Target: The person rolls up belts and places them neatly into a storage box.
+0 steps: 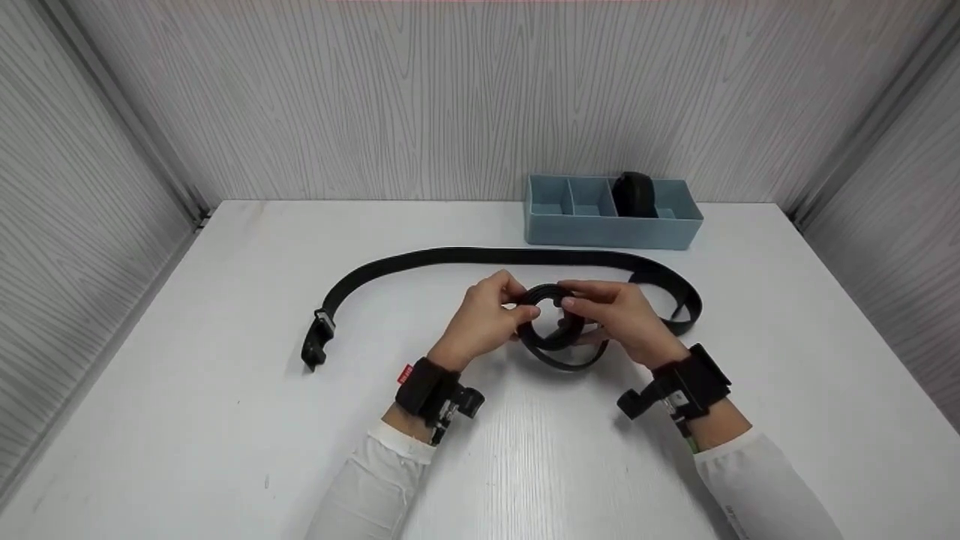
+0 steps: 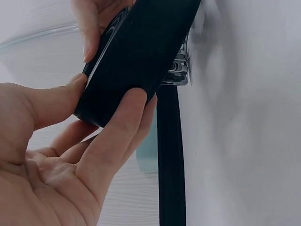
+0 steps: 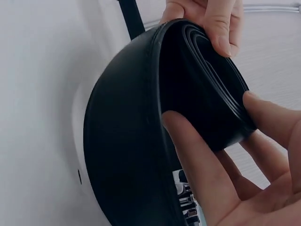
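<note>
A long black belt [image 1: 480,256] lies across the white table [image 1: 225,420]. One end is wound into a loose coil [image 1: 559,334], which both hands hold just above the table's middle. My left hand [image 1: 516,306] pinches the coil's left side between thumb and fingers [image 2: 117,136]. On the right side, my right hand [image 1: 579,313] grips it, thumb on the outside and fingers [image 3: 197,165] inside the loop. The unrolled strap curves behind the hands, round to a metal buckle [image 1: 316,339] at the left. In the wrist views the coil [image 2: 136,56] [image 3: 127,141] fills the frame.
A blue divided tray [image 1: 611,225] stands at the back right, with a rolled black belt [image 1: 634,193] in one compartment. Grey panelled walls close the table on three sides. Bare white tabletop lies in front of the hands and to the far right.
</note>
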`<control>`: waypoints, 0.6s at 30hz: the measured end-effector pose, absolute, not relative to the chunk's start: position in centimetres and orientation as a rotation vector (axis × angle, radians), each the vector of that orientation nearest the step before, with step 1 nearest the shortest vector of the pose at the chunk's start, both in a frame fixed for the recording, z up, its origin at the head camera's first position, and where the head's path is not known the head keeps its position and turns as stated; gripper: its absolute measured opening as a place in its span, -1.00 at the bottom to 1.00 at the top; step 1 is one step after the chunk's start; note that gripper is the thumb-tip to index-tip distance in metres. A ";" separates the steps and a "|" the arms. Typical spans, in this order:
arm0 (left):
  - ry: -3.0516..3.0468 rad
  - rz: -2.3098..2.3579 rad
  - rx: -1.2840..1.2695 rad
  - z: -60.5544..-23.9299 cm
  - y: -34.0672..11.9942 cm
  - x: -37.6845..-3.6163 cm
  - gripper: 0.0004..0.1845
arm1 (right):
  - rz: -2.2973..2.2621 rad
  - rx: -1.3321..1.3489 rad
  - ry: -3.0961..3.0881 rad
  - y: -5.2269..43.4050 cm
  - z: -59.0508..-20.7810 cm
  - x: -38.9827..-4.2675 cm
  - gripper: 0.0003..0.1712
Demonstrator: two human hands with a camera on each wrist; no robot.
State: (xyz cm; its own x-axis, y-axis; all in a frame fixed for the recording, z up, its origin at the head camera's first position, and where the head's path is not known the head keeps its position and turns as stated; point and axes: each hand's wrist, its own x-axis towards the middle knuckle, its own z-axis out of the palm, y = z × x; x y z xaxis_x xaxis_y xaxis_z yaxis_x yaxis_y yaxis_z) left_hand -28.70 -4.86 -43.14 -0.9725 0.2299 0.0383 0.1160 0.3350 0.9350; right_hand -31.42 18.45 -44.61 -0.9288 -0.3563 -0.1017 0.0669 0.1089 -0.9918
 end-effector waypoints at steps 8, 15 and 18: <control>2.465 1.629 0.383 -43.4 -5.1 -28.8 -0.84 | -1.696 -0.363 2.199 18.6 -44.6 -31.4 -0.47; 2.498 1.676 0.285 -43.5 -4.8 -28.7 -0.77 | -1.867 -0.244 2.123 18.2 -44.8 -31.4 -0.48; 2.494 1.707 0.249 -43.5 -4.7 -28.7 -0.74 | -1.952 -0.194 2.067 18.1 -44.9 -31.4 -0.46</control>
State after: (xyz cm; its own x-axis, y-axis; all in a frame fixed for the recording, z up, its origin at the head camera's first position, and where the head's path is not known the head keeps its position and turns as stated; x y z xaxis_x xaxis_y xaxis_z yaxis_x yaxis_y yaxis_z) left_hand -28.72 -4.68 -43.52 -0.9806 0.1960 0.0029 0.0735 0.3545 0.9322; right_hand -31.38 18.06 -44.91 -0.9487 -0.2935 -0.1174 0.1004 0.0723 -0.9923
